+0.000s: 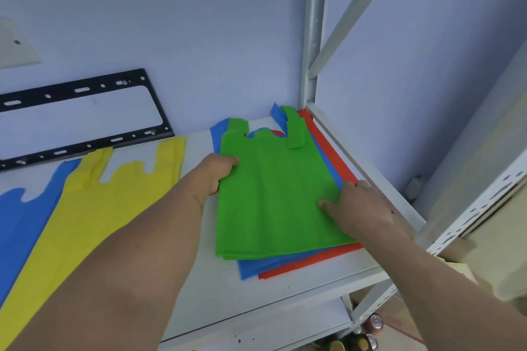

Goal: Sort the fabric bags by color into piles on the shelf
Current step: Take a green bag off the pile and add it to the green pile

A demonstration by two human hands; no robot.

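Observation:
A green fabric bag (271, 194) lies on top of a mixed stack at the right of the white shelf (228, 293). Under it show a blue bag (256, 263) and a red bag (319, 259). My left hand (216, 171) grips the green bag's left edge, fingers curled around it. On the green bag's right side my right hand (359, 208) rests with its fingers at the stack's right edge. Further left lie a yellow bag (94, 208) and another blue bag (20, 225), flat and partly overlapping.
The metal upright (313, 37) and side rail (370, 174) of the shelf close off the right side. A black metal bracket (85, 120) leans against the wall behind the yellow bag. Cans (370, 333) stand on the floor below.

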